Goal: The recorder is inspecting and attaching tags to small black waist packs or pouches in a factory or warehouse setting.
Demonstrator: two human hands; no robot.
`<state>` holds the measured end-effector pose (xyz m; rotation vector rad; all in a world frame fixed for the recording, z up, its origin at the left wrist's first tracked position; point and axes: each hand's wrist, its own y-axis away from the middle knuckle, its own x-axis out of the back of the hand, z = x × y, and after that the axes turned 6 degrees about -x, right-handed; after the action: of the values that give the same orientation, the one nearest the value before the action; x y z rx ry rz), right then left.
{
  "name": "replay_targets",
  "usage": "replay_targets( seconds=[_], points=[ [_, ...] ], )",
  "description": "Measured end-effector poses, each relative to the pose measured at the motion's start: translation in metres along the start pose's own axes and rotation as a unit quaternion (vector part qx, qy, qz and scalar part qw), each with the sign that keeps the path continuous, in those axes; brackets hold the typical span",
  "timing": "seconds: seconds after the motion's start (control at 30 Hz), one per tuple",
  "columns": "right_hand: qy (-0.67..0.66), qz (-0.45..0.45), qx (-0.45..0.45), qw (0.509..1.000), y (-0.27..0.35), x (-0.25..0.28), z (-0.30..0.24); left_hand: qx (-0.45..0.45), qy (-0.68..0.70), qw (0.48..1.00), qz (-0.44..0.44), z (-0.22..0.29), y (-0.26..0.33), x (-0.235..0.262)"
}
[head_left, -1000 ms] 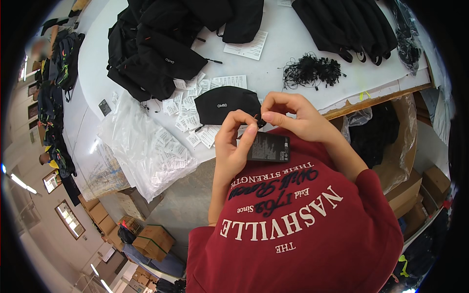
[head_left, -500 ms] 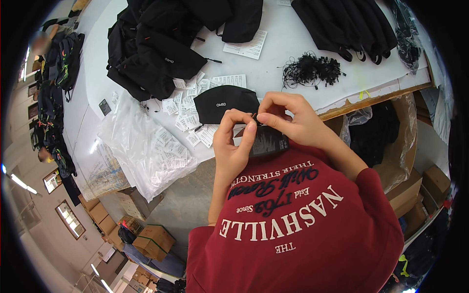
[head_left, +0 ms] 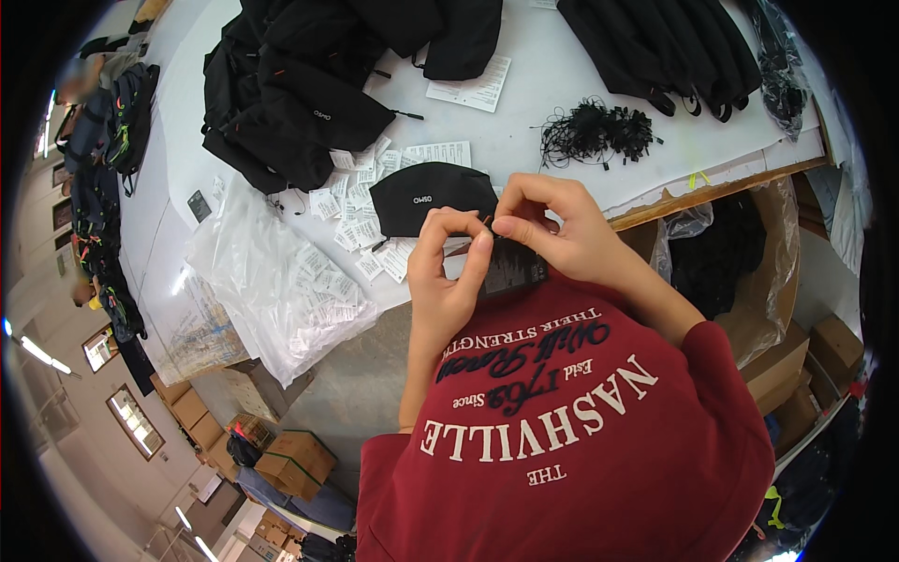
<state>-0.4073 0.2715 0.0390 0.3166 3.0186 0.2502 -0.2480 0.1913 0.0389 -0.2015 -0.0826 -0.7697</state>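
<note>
Grip: left hand (head_left: 448, 272) and right hand (head_left: 559, 223) pinch a small dark piece (head_left: 492, 226) by black pouch (head_left: 426, 201), apparently steadying it.

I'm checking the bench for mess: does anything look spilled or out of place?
The white labels look spilled: they lie scattered at odd angles between the plastic bag and the black pouch.
</note>
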Motion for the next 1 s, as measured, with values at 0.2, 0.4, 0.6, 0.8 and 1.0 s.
replay_targets(
  seconds=[0.2, 0.4, 0.6, 0.8, 1.0],
  points=[
    [0.001, -0.011, 0.004, 1.000, 0.001, 0.000, 0.001, 0.076, 0.110, 0.991, -0.028, -0.012, -0.002, 0.004],
    [-0.173, -0.071, -0.029, 0.982, -0.001, -0.010, 0.010, 0.111, 0.256, 0.956, -0.092, -0.018, -0.001, 0.009],
    [-0.237, -0.106, -0.065, 0.964, -0.007, 0.000, 0.008, 0.046, 0.138, 0.988, 0.041, -0.029, 0.000, 0.022],
    [-0.043, 0.015, -0.052, 0.998, -0.010, 0.016, 0.016, 0.020, -0.378, 0.925, 0.024, -0.062, 0.013, 0.050],
    [0.303, 0.079, 0.164, 0.935, -0.037, -0.009, 0.019, -0.016, -0.454, 0.890, -0.023, -0.081, 0.003, 0.073]
  ],
)
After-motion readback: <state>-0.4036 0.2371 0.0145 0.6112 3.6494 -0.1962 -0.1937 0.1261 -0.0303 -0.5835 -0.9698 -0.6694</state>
